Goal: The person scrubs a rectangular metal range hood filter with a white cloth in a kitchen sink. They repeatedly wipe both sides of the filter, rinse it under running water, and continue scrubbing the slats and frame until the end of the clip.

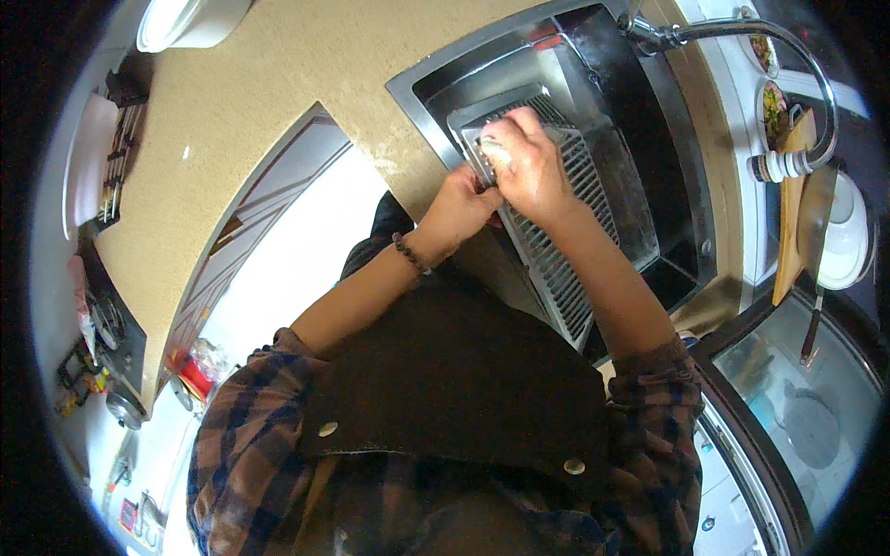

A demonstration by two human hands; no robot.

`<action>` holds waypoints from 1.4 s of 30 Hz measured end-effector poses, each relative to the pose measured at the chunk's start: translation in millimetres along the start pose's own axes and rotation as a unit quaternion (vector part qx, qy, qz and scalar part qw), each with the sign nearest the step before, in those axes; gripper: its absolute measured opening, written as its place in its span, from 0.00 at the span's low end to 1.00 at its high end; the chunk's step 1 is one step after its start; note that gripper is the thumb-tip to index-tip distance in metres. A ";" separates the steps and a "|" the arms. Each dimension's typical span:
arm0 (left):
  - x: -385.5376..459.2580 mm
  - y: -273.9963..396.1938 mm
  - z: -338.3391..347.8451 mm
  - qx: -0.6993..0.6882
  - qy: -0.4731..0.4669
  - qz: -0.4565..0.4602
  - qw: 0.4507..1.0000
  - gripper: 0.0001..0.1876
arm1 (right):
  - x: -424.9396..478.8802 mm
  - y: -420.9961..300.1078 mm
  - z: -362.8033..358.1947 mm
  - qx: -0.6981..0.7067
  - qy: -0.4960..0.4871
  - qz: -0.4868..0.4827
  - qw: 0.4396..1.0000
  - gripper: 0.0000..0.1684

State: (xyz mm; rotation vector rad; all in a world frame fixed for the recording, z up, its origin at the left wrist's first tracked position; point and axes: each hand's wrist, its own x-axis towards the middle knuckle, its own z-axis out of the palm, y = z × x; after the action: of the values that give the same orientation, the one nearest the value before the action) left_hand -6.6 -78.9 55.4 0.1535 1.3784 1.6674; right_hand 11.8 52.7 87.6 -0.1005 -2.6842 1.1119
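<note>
A slatted metal filter panel [556, 292], like one from a range hood, leans at a slant in the dark sink [419, 115] in front of me. My left hand [467, 201] grips the panel's edge on the side near my body, thumb and fingers around the frame. Just above it, my right hand [527, 167] presses on the panel's upper frame with curled fingers. Under those fingers shows a small pale, wet-looking pad [495, 151], mostly hidden by the hand. The panel's lower end comes close to my dark apron [445, 368].
A curved chrome tap [765, 28] arches over the right side. Beyond it stand plates of food [773, 108], a wooden cutting board [789, 215], a cleaver [815, 222] and white bowls [841, 236]. A tan countertop [278, 62] runs left, with a white container [198, 24].
</note>
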 end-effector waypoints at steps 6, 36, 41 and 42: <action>2.2 -2.8 -0.2 -0.021 0.013 0.003 1.000 0.10 | 5.3 8.6 -2.4 -0.015 0.008 -0.002 1.000 0.16; 16.7 7.9 -7.0 0.076 -0.086 -0.024 0.993 0.14 | -5.3 5.4 -2.1 0.002 0.035 -0.031 0.999 0.10; 19.2 8.9 -3.4 0.066 -0.077 -0.069 0.992 0.10 | -11.0 20.3 -4.9 -0.135 0.025 -0.019 0.990 0.08; 15.9 19.9 2.1 0.054 -0.075 -0.100 0.991 0.10 | -13.4 19.9 -4.8 -0.148 0.024 -0.014 0.989 0.09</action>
State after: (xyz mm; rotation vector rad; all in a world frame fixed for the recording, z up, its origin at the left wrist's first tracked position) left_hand -25.4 -64.9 65.5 0.1921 1.3252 1.3899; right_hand 25.4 68.1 74.4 -0.1360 -2.7781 0.6875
